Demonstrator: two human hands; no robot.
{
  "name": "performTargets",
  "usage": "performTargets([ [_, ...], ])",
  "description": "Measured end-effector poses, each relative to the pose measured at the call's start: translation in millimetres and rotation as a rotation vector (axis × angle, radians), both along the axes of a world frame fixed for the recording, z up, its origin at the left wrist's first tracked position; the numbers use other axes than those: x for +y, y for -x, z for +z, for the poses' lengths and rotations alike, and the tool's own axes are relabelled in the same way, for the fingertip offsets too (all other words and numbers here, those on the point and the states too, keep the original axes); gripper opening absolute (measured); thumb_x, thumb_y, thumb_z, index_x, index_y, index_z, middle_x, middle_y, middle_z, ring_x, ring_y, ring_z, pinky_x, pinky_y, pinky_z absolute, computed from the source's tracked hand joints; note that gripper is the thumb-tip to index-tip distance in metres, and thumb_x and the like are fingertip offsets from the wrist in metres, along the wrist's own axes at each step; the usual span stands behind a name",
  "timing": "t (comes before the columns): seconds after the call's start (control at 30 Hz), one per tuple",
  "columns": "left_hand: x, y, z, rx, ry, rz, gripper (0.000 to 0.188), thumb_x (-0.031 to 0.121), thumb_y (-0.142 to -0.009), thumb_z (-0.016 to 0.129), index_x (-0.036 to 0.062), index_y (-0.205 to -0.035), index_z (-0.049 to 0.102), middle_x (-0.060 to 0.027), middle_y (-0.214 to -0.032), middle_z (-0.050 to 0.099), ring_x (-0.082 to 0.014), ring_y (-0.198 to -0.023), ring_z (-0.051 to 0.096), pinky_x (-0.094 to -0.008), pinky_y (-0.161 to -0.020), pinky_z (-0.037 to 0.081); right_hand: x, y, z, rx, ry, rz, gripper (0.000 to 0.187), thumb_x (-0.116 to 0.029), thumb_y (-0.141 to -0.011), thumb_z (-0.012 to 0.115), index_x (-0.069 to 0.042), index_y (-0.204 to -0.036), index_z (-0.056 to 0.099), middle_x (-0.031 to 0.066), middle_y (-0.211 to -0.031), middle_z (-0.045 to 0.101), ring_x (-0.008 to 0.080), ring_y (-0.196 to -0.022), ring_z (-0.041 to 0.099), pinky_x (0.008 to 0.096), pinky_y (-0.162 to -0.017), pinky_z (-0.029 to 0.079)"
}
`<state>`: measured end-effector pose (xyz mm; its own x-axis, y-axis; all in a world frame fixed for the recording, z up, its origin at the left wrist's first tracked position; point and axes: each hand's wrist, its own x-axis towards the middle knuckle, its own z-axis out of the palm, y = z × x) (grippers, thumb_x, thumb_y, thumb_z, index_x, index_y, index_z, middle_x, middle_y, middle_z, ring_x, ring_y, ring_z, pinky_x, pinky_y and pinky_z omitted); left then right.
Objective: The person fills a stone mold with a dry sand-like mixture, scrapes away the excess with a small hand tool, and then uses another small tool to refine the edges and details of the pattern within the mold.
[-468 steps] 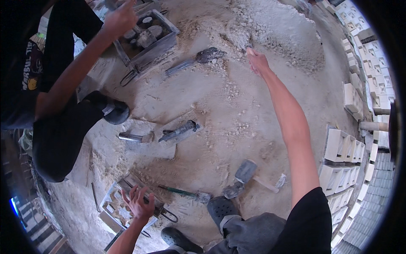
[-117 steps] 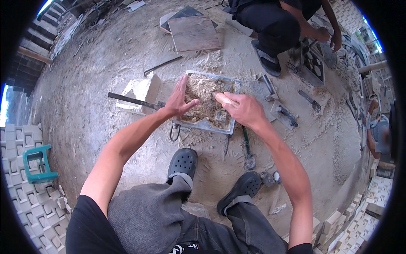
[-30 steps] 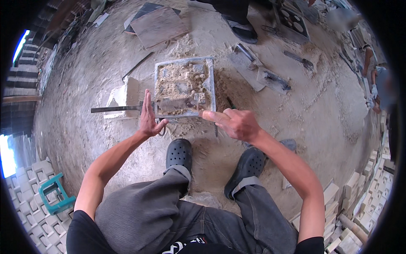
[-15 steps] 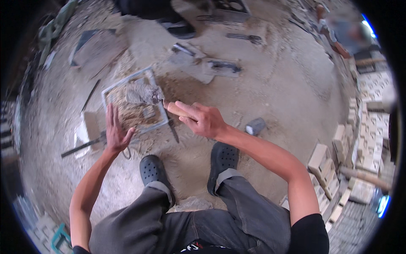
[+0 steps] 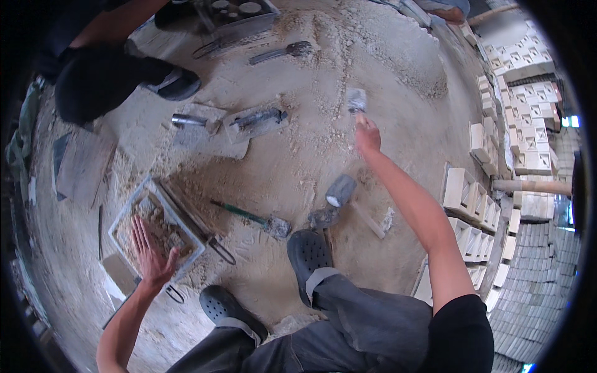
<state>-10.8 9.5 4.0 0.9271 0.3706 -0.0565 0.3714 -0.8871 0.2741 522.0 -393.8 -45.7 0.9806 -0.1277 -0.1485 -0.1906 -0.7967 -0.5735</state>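
Note:
With its fingers stretched out, my left hand (image 5: 151, 256) lies flat over the near left part of a square grey mould frame (image 5: 192, 219). Loose sandy material and lumps (image 5: 166, 230) fill the frame around the hand. My right arm reaches far ahead, and my right hand (image 5: 368, 135) is closed round the handle of a trowel. The trowel's pale flat blade (image 5: 356, 98) points away from me, low over or against the sandy floor; whether it touches cannot be told. The fingers mostly hide the handle.
Near my right shoe lie a mallet (image 5: 341, 189) and a green-handled trowel (image 5: 242, 212). Farther off are a finishing trowel (image 5: 256, 121) and a dark tool (image 5: 280, 53). Pale blocks (image 5: 467, 189) line the right side. Another person's dark shoe (image 5: 177, 84) is at far left.
The view has turned rightward. My right hand has carried the trowel from above the frame out to the far floor on the right. My left hand stays at the frame, now over its filling.

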Motion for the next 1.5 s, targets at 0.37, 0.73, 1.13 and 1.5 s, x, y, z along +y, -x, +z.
performTargets([
  [0.37,-6.3,-53.7,12.2,0.066,-0.066,-0.101,0.114,0.075,-0.091,0.048,-0.0105,-0.157,0.013,-0.0327,-0.162,0.020,-0.0460,-0.154,0.015,-0.0567,-0.124,0.008,73.9,-72.0,28.1,0.435,-0.351,-0.041,0.039,-0.044,-0.093,0.064,-0.009,-0.108,0.070,0.0097,-0.076,0.060,0.0158,-0.047,0.049,0.0344,-0.040,0.035],
  [0.73,-10.6,-60.8,12.4,0.085,-0.081,-0.106,0.114,0.078,-0.088,0.047,-0.0084,-0.157,0.018,-0.0321,-0.161,0.025,-0.0467,-0.152,0.019,-0.0589,-0.123,0.012,136.5,-241.0,-12.1,0.411,-0.646,-0.090,0.021,-0.021,-0.088,0.058,-0.004,-0.075,0.059,0.0119,-0.068,0.058,0.0207,-0.045,0.048,0.0359,-0.042,0.036],
  [1.13,-8.8,-59.6,14.8,0.140,-0.078,-0.075,0.118,0.081,-0.086,0.048,-0.0090,-0.157,0.017,-0.0320,-0.161,0.024,-0.0466,-0.153,0.018,-0.0586,-0.123,0.011,162.7,-266.3,-49.8,0.373,-0.511,-0.104,0.026,-0.021,-0.089,0.052,0.000,-0.076,0.062,0.0193,-0.074,0.067,0.0288,-0.057,0.065,0.0437,-0.046,0.046],
  [1.5,-9.0,-49.6,10.6,0.177,-0.076,-0.046,0.121,0.084,-0.082,0.050,-0.0076,-0.156,0.019,-0.0313,-0.161,0.024,-0.0454,-0.152,0.020,-0.0582,-0.124,0.010,123.5,-375.3,-73.4,0.285,-0.772,-0.347,0.009,-0.013,-0.090,0.058,-0.006,-0.095,0.058,0.0100,-0.075,0.056,0.0197,-0.058,0.055,0.0359,-0.045,0.044],
])
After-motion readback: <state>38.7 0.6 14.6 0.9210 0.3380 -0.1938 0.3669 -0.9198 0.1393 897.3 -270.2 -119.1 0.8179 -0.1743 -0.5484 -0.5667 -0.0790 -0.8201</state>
